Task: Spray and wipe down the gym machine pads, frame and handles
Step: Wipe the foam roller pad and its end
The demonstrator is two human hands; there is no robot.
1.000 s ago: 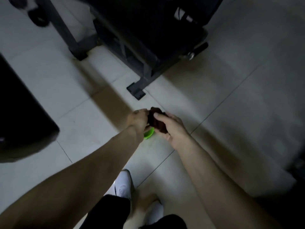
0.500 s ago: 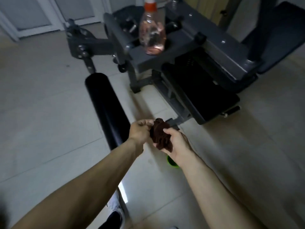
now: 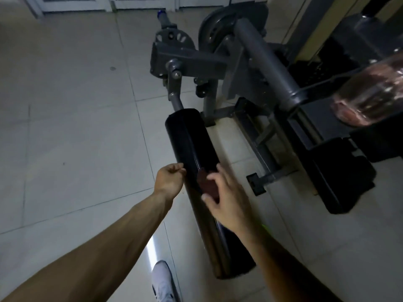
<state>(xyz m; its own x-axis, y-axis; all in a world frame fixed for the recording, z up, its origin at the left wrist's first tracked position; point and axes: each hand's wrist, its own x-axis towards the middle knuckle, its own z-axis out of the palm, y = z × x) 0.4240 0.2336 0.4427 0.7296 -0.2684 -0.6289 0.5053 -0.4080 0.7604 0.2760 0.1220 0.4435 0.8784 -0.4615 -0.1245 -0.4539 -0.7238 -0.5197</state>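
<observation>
Mid-frame, the right hand had its fingers clamped on a dark red cloth against the long black pad. The left hand curled by the pad, too dark to tell if it held anything. At the right edge, a blurry spray bottle was cut off.

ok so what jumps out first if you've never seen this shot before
The long black roller pad running down the middle of the view grabs the eye, with the right hand holding a dark red cloth against it and the left hand curled at its left edge. At the far right, a blurred spray bottle of pinkish liquid sits on the grey machine frame.
</observation>
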